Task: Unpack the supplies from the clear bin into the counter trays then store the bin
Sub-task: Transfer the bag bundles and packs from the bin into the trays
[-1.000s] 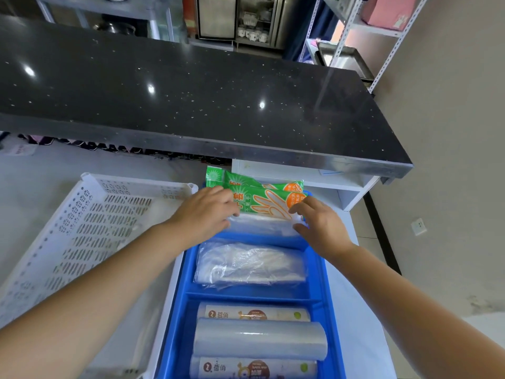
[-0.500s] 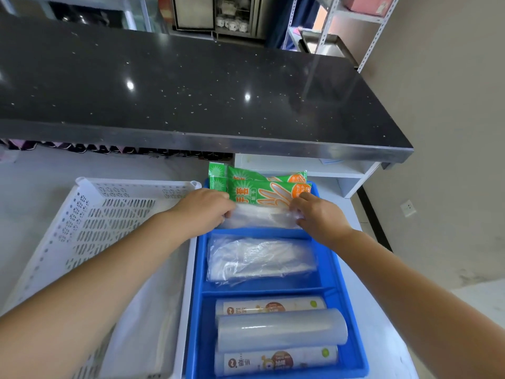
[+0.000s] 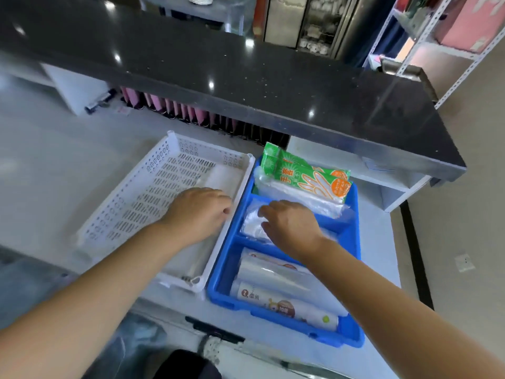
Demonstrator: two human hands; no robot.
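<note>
A blue divided tray (image 3: 352,272) sits on the white counter. Its far compartment holds green and orange glove packs (image 3: 306,177) leaning on clear plastic bags. My right hand (image 3: 289,225) hovers over the middle compartment, fingers spread above a clear bag bundle (image 3: 252,225), holding nothing. The near compartment contains rolls of plastic wrap (image 3: 284,299). My left hand (image 3: 199,212) rests over the right wall of the white perforated basket (image 3: 153,192), fingers curled, nothing visibly in it. No clear bin shows in view.
A black stone bar top (image 3: 246,75) overhangs the counter's far side, with pink folders (image 3: 175,108) beneath it. A white shelf unit (image 3: 393,192) stands right of the trays. A metal rack (image 3: 437,34) rises at the far right.
Both hands let go of the glove packs and pulled back toward me. The left hand went over the white basket, the right over the middle compartment. The camera tilted.
</note>
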